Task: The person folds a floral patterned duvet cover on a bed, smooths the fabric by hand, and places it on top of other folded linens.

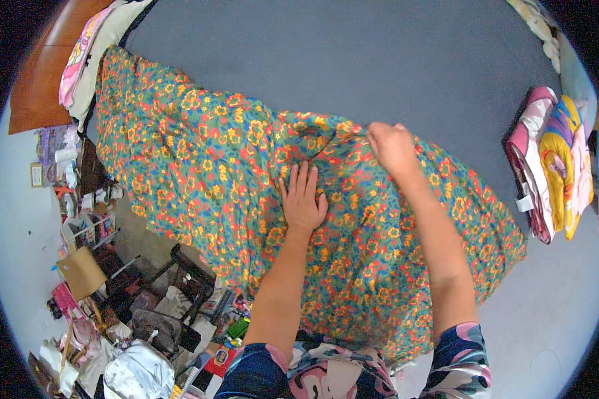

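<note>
A green floral-print quilt or cover with yellow, red and blue flowers stretches across the near part of a bed with a blue-grey sheet. My left hand lies palm down on its middle, fingers spread, holding nothing. Up at the far edge of the cloth, my right hand has its fingers curled around the fabric, pinching up a fold. Creases run between the two hands. The cloth's near end reaches to my body, and its left side hangs over the bed's edge.
Folded bedding in pink, white and yellow sits at the bed's right. A pillow and a wooden headboard are at the upper left. Clutter fills the floor at lower left: a silvery bag, a cardboard piece and a small rack.
</note>
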`<state>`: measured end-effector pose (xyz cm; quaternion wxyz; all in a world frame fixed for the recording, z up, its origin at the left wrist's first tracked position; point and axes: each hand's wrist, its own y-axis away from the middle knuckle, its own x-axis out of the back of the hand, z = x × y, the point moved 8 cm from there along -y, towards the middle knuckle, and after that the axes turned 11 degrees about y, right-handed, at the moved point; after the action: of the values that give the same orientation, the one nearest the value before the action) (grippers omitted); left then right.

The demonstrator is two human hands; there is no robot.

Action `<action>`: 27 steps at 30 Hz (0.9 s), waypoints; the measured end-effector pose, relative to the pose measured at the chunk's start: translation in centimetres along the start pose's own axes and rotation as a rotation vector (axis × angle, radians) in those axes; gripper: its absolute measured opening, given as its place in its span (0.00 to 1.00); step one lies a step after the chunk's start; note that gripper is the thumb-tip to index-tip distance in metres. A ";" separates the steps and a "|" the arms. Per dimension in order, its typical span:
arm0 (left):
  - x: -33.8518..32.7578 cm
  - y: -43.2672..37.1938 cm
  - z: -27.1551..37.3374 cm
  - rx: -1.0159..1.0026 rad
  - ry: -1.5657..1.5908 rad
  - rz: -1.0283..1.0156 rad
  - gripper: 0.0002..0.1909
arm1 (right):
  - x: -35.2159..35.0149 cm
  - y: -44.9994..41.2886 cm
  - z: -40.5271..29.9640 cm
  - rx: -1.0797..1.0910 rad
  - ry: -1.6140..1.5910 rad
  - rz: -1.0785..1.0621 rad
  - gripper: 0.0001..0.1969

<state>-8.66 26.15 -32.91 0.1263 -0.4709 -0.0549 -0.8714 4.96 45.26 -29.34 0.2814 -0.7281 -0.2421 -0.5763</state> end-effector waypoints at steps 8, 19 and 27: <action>0.5 0.1 0.0 -0.034 -0.020 0.021 0.32 | 0.1 -1.7 0.6 -0.339 -0.109 -0.087 0.20; 1.3 -0.5 0.9 -0.058 -0.025 0.046 0.33 | -1.3 -5.1 -6.8 -0.086 -0.102 0.002 0.12; 1.7 -4.7 3.0 -0.042 -0.094 0.002 0.32 | 0.7 -8.3 -2.2 -0.291 -0.035 -0.010 0.08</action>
<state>-8.40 31.06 -29.75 0.1145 -0.5137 -0.0423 -0.8492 -2.05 49.80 -27.21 0.1659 -0.7699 -0.1646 -0.5938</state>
